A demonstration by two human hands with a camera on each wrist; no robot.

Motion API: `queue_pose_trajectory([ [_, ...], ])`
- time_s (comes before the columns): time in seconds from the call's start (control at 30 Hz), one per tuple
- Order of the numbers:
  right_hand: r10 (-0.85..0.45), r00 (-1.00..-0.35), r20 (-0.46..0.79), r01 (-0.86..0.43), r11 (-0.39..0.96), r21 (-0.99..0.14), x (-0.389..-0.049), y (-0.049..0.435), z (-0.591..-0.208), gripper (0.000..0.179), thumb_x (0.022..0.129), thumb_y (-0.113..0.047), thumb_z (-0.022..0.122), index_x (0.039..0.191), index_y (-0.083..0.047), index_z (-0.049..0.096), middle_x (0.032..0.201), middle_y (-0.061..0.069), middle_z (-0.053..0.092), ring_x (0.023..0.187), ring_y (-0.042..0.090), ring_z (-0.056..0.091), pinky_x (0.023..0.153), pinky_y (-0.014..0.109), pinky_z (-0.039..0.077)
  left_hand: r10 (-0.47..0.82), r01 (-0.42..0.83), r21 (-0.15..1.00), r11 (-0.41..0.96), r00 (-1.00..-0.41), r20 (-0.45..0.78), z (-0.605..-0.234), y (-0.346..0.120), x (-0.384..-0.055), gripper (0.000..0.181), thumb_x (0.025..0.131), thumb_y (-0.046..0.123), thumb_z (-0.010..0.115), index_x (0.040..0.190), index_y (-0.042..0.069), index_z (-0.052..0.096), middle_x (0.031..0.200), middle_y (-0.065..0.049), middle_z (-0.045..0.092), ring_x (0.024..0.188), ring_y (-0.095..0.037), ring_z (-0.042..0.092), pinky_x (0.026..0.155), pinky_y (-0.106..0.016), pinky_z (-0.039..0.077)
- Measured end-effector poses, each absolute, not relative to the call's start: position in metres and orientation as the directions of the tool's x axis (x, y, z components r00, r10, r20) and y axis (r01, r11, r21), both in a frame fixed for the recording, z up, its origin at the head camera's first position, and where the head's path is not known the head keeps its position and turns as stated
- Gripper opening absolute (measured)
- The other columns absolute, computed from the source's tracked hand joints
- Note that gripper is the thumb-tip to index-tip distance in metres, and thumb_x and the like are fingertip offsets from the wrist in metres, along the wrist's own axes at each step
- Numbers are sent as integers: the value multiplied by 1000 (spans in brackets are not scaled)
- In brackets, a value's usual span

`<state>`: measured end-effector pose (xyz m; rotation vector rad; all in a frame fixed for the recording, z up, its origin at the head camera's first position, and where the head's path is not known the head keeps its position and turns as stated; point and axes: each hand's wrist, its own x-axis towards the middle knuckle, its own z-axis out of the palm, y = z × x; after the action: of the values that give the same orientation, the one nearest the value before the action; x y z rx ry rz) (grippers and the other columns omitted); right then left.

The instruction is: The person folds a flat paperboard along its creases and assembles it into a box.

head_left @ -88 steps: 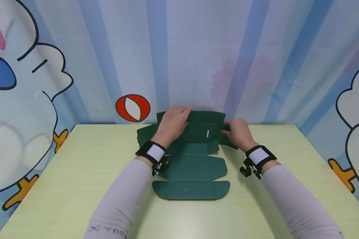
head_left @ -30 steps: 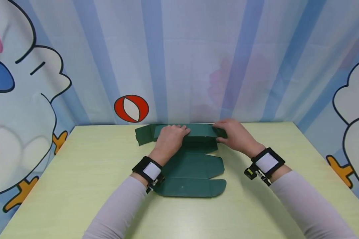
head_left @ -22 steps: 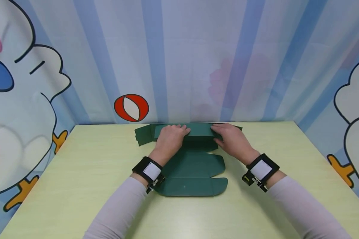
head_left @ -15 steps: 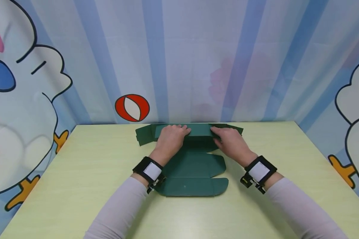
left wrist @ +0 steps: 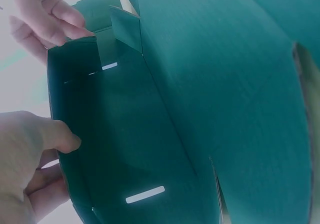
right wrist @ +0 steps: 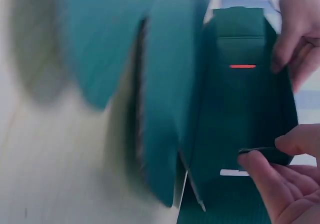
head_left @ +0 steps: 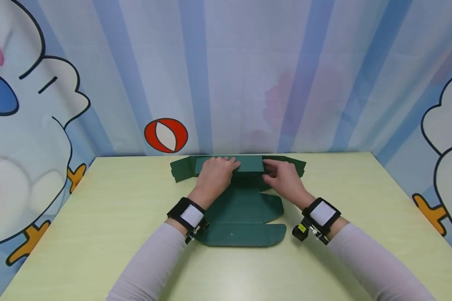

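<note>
Left grip (head_left: 215, 177) pinches the folded-over panel (head_left: 250, 164) of a slotted green cardboard blank (head_left: 241, 209), right grip (head_left: 285, 179) nips its small end flap (right wrist: 275, 156)! Flaps splayed, it lies on the worktop (head_left: 135, 200), reaching its far edge.

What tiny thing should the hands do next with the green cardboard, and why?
Probably bend the small end tab inward: the right hand pinches it, and the left hand holds the folded panel it belongs to.
</note>
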<state>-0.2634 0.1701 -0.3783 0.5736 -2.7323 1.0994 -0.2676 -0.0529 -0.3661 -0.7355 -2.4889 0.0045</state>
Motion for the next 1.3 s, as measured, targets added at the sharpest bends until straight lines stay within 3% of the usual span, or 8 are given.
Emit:
queue_pose_trajectory([
  [0.3,-243,-962,123,-243,561,-791,-267,169,-378,54,95,-19,66,143,0,49,133,24,62,102,34,72,75,37,62,509,510,-149,847,-701,499,-364,-54,-267,25,96,10,63,115,20,76,110,-3,76,70,-19,69,59,-28,56],
  [0.43,-243,-966,86,-204,518,-831,-268,165,-376,50,96,-16,63,142,0,50,132,25,63,105,33,71,80,40,61,510,515,-146,845,-693,510,-364,-54,-267,24,97,12,62,113,21,76,106,-3,77,70,-19,69,62,-29,57],
  [0.53,-248,-969,6,-106,390,-915,-269,164,-373,53,96,-11,60,145,2,45,139,27,56,111,34,69,91,43,58,511,520,-139,842,-689,514,-364,-53,-267,23,97,12,62,113,20,77,103,-3,78,71,-19,69,64,-30,58],
  [0.67,-276,-948,-158,135,100,-986,-272,164,-370,60,101,-12,51,154,2,26,154,25,38,117,27,66,104,40,51,509,519,-138,844,-693,511,-363,-53,-266,23,96,12,63,112,20,77,102,-3,78,72,-20,70,67,-31,59],
  [0.77,-267,-936,-228,241,-15,-970,-273,162,-368,61,105,-17,46,157,-1,19,157,23,32,114,21,65,101,31,53,508,518,-140,844,-687,519,-364,-53,-266,23,95,12,64,112,20,77,103,-3,78,73,-20,71,67,-32,59],
  [1.0,-177,-942,-284,297,-53,-953,-275,149,-366,61,104,-13,48,158,-6,20,161,15,28,137,36,47,90,22,57,505,512,-144,847,-688,521,-365,-53,-266,24,95,12,64,113,20,77,107,-4,77,73,-20,71,66,-32,58],
  [1.1,-158,-939,-307,323,-95,-941,-276,147,-367,61,103,-11,48,158,-7,20,160,15,30,130,32,52,90,22,57,508,513,-147,846,-689,517,-365,-53,-265,24,95,11,64,114,20,77,108,-4,77,73,-20,71,65,-32,58],
  [1.3,-149,-938,-314,336,-155,-929,-279,142,-367,62,102,-8,49,157,-6,20,152,19,35,100,14,62,85,20,58,508,505,-159,848,-693,511,-365,-55,-265,25,95,11,64,115,21,76,109,-3,77,73,-20,70,65,-31,58],
])
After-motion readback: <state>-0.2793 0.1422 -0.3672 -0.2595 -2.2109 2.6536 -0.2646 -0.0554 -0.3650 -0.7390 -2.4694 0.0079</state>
